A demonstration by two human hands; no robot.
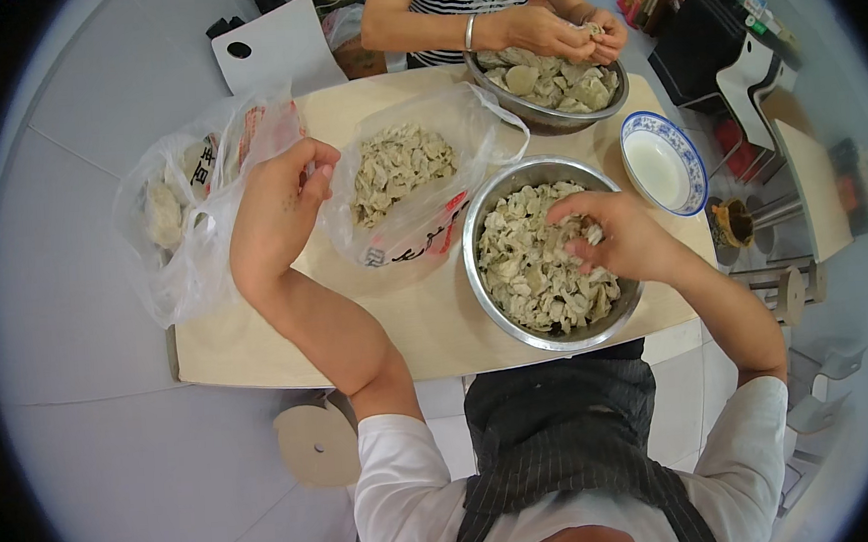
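My right hand (623, 237) is in a steel bowl (472, 261) heaped with small, ragged, pale grey-green pieces (523, 266). Its fingers curl around a few of them. Left of that bowl lies a clear plastic bag (393, 246), its mouth spread wide, with similar pieces (403, 164) inside. At the bag's left edge hovers my left hand (285, 196), thumb and fingers curled in close together. Whether they pinch the plastic cannot be made out. What kind of food the pieces are does not show clearly.
Across the pale table (260, 351), a co-worker's hands (569, 39) handle a piece above a second bowl (554, 120) of larger pieces. A blue-rimmed white bowl (664, 163) stands at the right. Another filled plastic bag (180, 257) sits on the left edge. Stools and chairs surround the table.
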